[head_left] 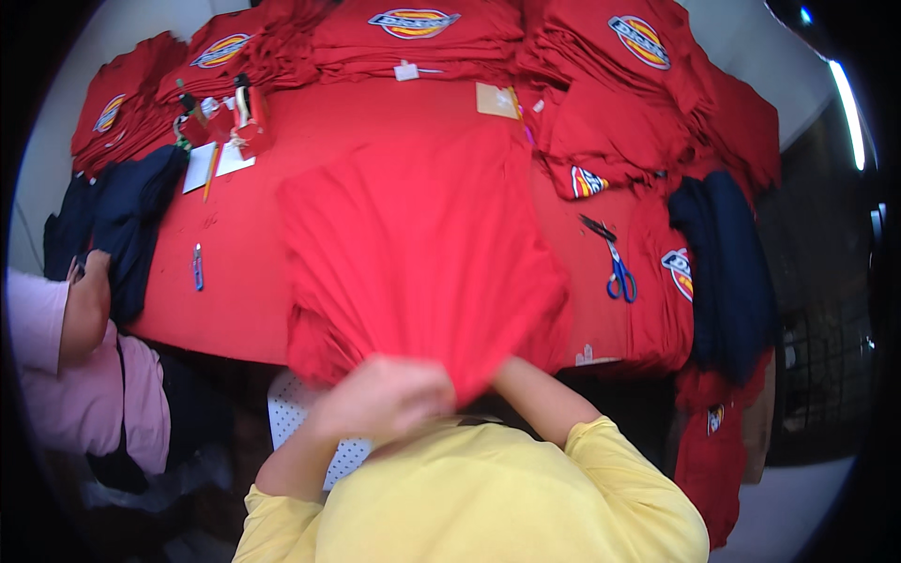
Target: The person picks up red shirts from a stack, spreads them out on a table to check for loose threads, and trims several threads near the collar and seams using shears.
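Red garment [418, 244] gathered toward the left hand [394, 394], blurred fingers — pinching or not, I cannot tell — right hand's fingers hidden from view, blue-handled scissors [615, 258] nearby.

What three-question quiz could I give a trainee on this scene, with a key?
1. True or false: the metal scissors with blue handles lie right of the folded-up red cloth garment at the wearer's hands.
2. The wearer's plain cloth shirt is: A) green, B) yellow, C) white.
3. Which of the wearer's hands shows?

Key:
1. True.
2. B.
3. The left hand, blurred; the right hand is hidden by the garment.
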`<state>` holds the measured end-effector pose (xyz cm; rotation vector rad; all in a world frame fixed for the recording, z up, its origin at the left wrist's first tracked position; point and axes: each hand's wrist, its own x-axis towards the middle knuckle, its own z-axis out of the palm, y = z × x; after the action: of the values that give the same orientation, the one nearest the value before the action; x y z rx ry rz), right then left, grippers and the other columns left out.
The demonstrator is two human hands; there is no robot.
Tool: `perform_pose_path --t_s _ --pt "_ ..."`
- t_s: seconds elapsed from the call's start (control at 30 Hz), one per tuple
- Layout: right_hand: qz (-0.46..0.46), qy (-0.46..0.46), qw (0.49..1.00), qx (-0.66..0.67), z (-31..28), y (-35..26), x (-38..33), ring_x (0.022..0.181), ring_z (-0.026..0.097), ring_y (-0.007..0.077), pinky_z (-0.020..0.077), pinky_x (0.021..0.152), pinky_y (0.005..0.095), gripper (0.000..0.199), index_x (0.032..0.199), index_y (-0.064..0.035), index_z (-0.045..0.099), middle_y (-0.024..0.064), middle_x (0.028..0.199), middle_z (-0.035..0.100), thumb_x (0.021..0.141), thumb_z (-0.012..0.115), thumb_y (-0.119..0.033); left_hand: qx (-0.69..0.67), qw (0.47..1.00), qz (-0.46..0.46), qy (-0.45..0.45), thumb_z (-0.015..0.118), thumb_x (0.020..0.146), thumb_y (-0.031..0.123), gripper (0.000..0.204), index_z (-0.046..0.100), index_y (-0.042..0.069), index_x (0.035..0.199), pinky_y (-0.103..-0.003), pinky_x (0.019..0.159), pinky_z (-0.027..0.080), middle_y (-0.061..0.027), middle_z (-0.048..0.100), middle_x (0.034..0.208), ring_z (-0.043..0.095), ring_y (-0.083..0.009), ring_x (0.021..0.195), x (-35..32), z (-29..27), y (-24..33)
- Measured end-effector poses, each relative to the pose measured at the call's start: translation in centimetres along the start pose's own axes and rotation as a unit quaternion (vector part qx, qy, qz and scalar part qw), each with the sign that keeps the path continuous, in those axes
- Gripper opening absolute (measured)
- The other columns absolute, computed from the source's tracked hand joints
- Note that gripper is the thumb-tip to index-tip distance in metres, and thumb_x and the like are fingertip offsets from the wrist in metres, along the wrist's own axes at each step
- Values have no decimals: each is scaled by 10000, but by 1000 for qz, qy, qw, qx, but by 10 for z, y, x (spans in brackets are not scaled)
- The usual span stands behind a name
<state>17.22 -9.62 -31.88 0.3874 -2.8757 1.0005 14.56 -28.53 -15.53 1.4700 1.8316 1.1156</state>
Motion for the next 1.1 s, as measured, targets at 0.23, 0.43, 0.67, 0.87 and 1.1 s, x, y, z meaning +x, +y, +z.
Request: perform_pose_path --t_s 0.23,0.43,0.67,0.87,1.1 --pt "158 213 964 2 -93 57 108 1074 529 317 403 924 471 320 1160 -51 575 103 1114 582 860 551 -160 -68 861 -174 473 632 858 55 92 606 -14 913 -327 649 479 -105 640 828 618 -258 695 -71 -25 23" --pt "133 134 964 186 -74 42 64 1098 526 311 394 948 468 344 1191 -51 558 103 1145 578 878 533 -189 114 969 -66 207 560 825 1 353 539 -30 1177 -431 944 432 -247 569 1153 540 -362 1109 42 90 -31" --pt "167 81 830 526 -110 -1 -54 1125 523 303 384 977 466 373 1228 -51 538 102 1182 575 898 511 -224 101 795 -119 586 490 909 147 396 450 11 1279 -466 964 434 -217 496 1277 534 -354 1154 89 -15 -133" --pt "121 218 709 660 -190 8 -64 1149 520 297 376 1001 463 399 1259 -52 521 102 1213 571 916 492 -253 -42 633 66 770 413 984 249 458 367 43 1390 -506 998 434 -182 433 1399 523 -370 1195 -1 -114 -78" --pt "239 -75 571 782 -137 -18 -95 1176 517 289 366 1029 461 430 1295 -52 501 101 1250 568 937 470 -287 255 925 -231 -163 392 1013 295 481 360 47 1424 -494 1044 401 -154 431 1440 511 -340 1232 21 18 -38"
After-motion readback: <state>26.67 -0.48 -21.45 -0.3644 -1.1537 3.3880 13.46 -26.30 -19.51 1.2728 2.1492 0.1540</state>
